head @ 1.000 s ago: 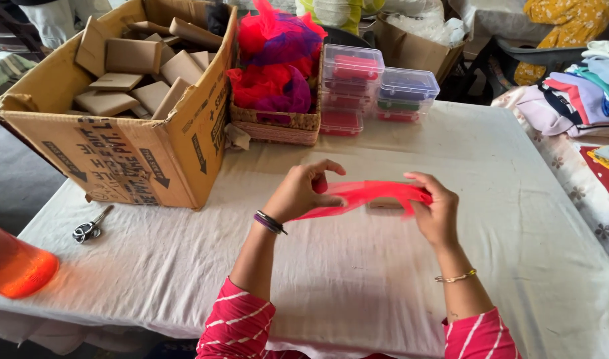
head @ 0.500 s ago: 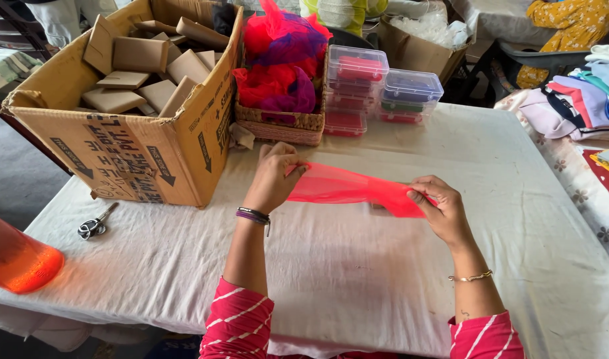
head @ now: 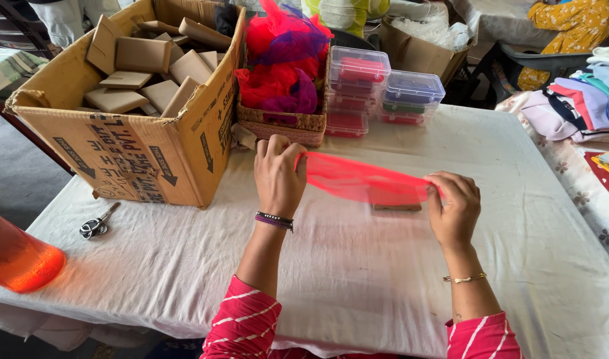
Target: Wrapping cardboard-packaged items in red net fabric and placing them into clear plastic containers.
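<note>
**A:** What am I looking at in the head view?

**B:** I'm seeing both hands stretching one sheer red net fabric piece above the white cloth-covered table. The left hand is pinching the fabric's left end, fingers clenched over it. The right hand is gripping the right end the same way. The fabric is spanning between the two grips, sagging slightly in the middle.

**A:** Anything under it?

**B:** One small flat brown cardboard box is lying on the table, just below the fabric and partly veiled by it, near the right hand. Can't tell if the fabric is touching it.

**A:** Counts for the rest?

**B:** I'm counting one large open corrugated cardboard carton at the far left, holding many more small brown boxes, too jumbled to count. One woven wicker basket is sitting beside it, heaped with red and purple net. Next to that, clear plastic lidded containers are standing in two stacks; exact number per stack is unclear. One pair of metal scissors is lying near the table's left edge. One orange translucent bottle is showing at the left edge of the frame.
</note>
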